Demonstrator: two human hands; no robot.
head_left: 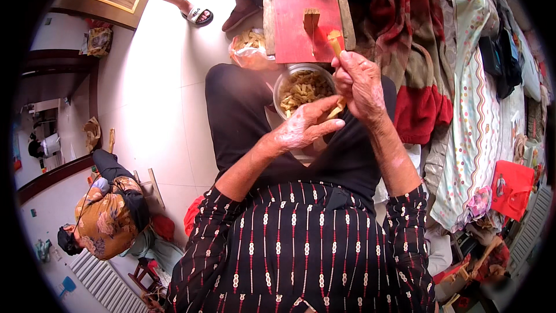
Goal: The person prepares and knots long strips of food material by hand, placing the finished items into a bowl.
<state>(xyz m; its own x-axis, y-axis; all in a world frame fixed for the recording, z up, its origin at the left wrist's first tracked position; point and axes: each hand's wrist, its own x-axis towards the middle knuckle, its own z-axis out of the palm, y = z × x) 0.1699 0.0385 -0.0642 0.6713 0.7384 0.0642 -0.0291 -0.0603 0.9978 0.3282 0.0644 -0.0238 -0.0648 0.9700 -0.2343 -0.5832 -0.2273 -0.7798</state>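
In front of me, my right hand (360,86) is closed round a pale yellow, stick-like piece (335,43), its flared end pointing up toward the red board (286,29). My left hand (310,123) reaches across the bucket's near side, with a smaller pale yellow piece (337,110) pinched between thumb and fingers. Between my knees stands a whitish bucket (279,84) holding many short tan pieces (304,90); their exact kind I cannot make out. An upright wooden block (311,20) rises from the board just beyond my right hand.
A plastic bag of similar pieces (249,43) sits on the floor left of the board. Beyond it are another person's feet (200,15). A seated person (110,214) is at the far left. Red-brown blanket (405,52) and patterned bedding (472,110) lie along the right.
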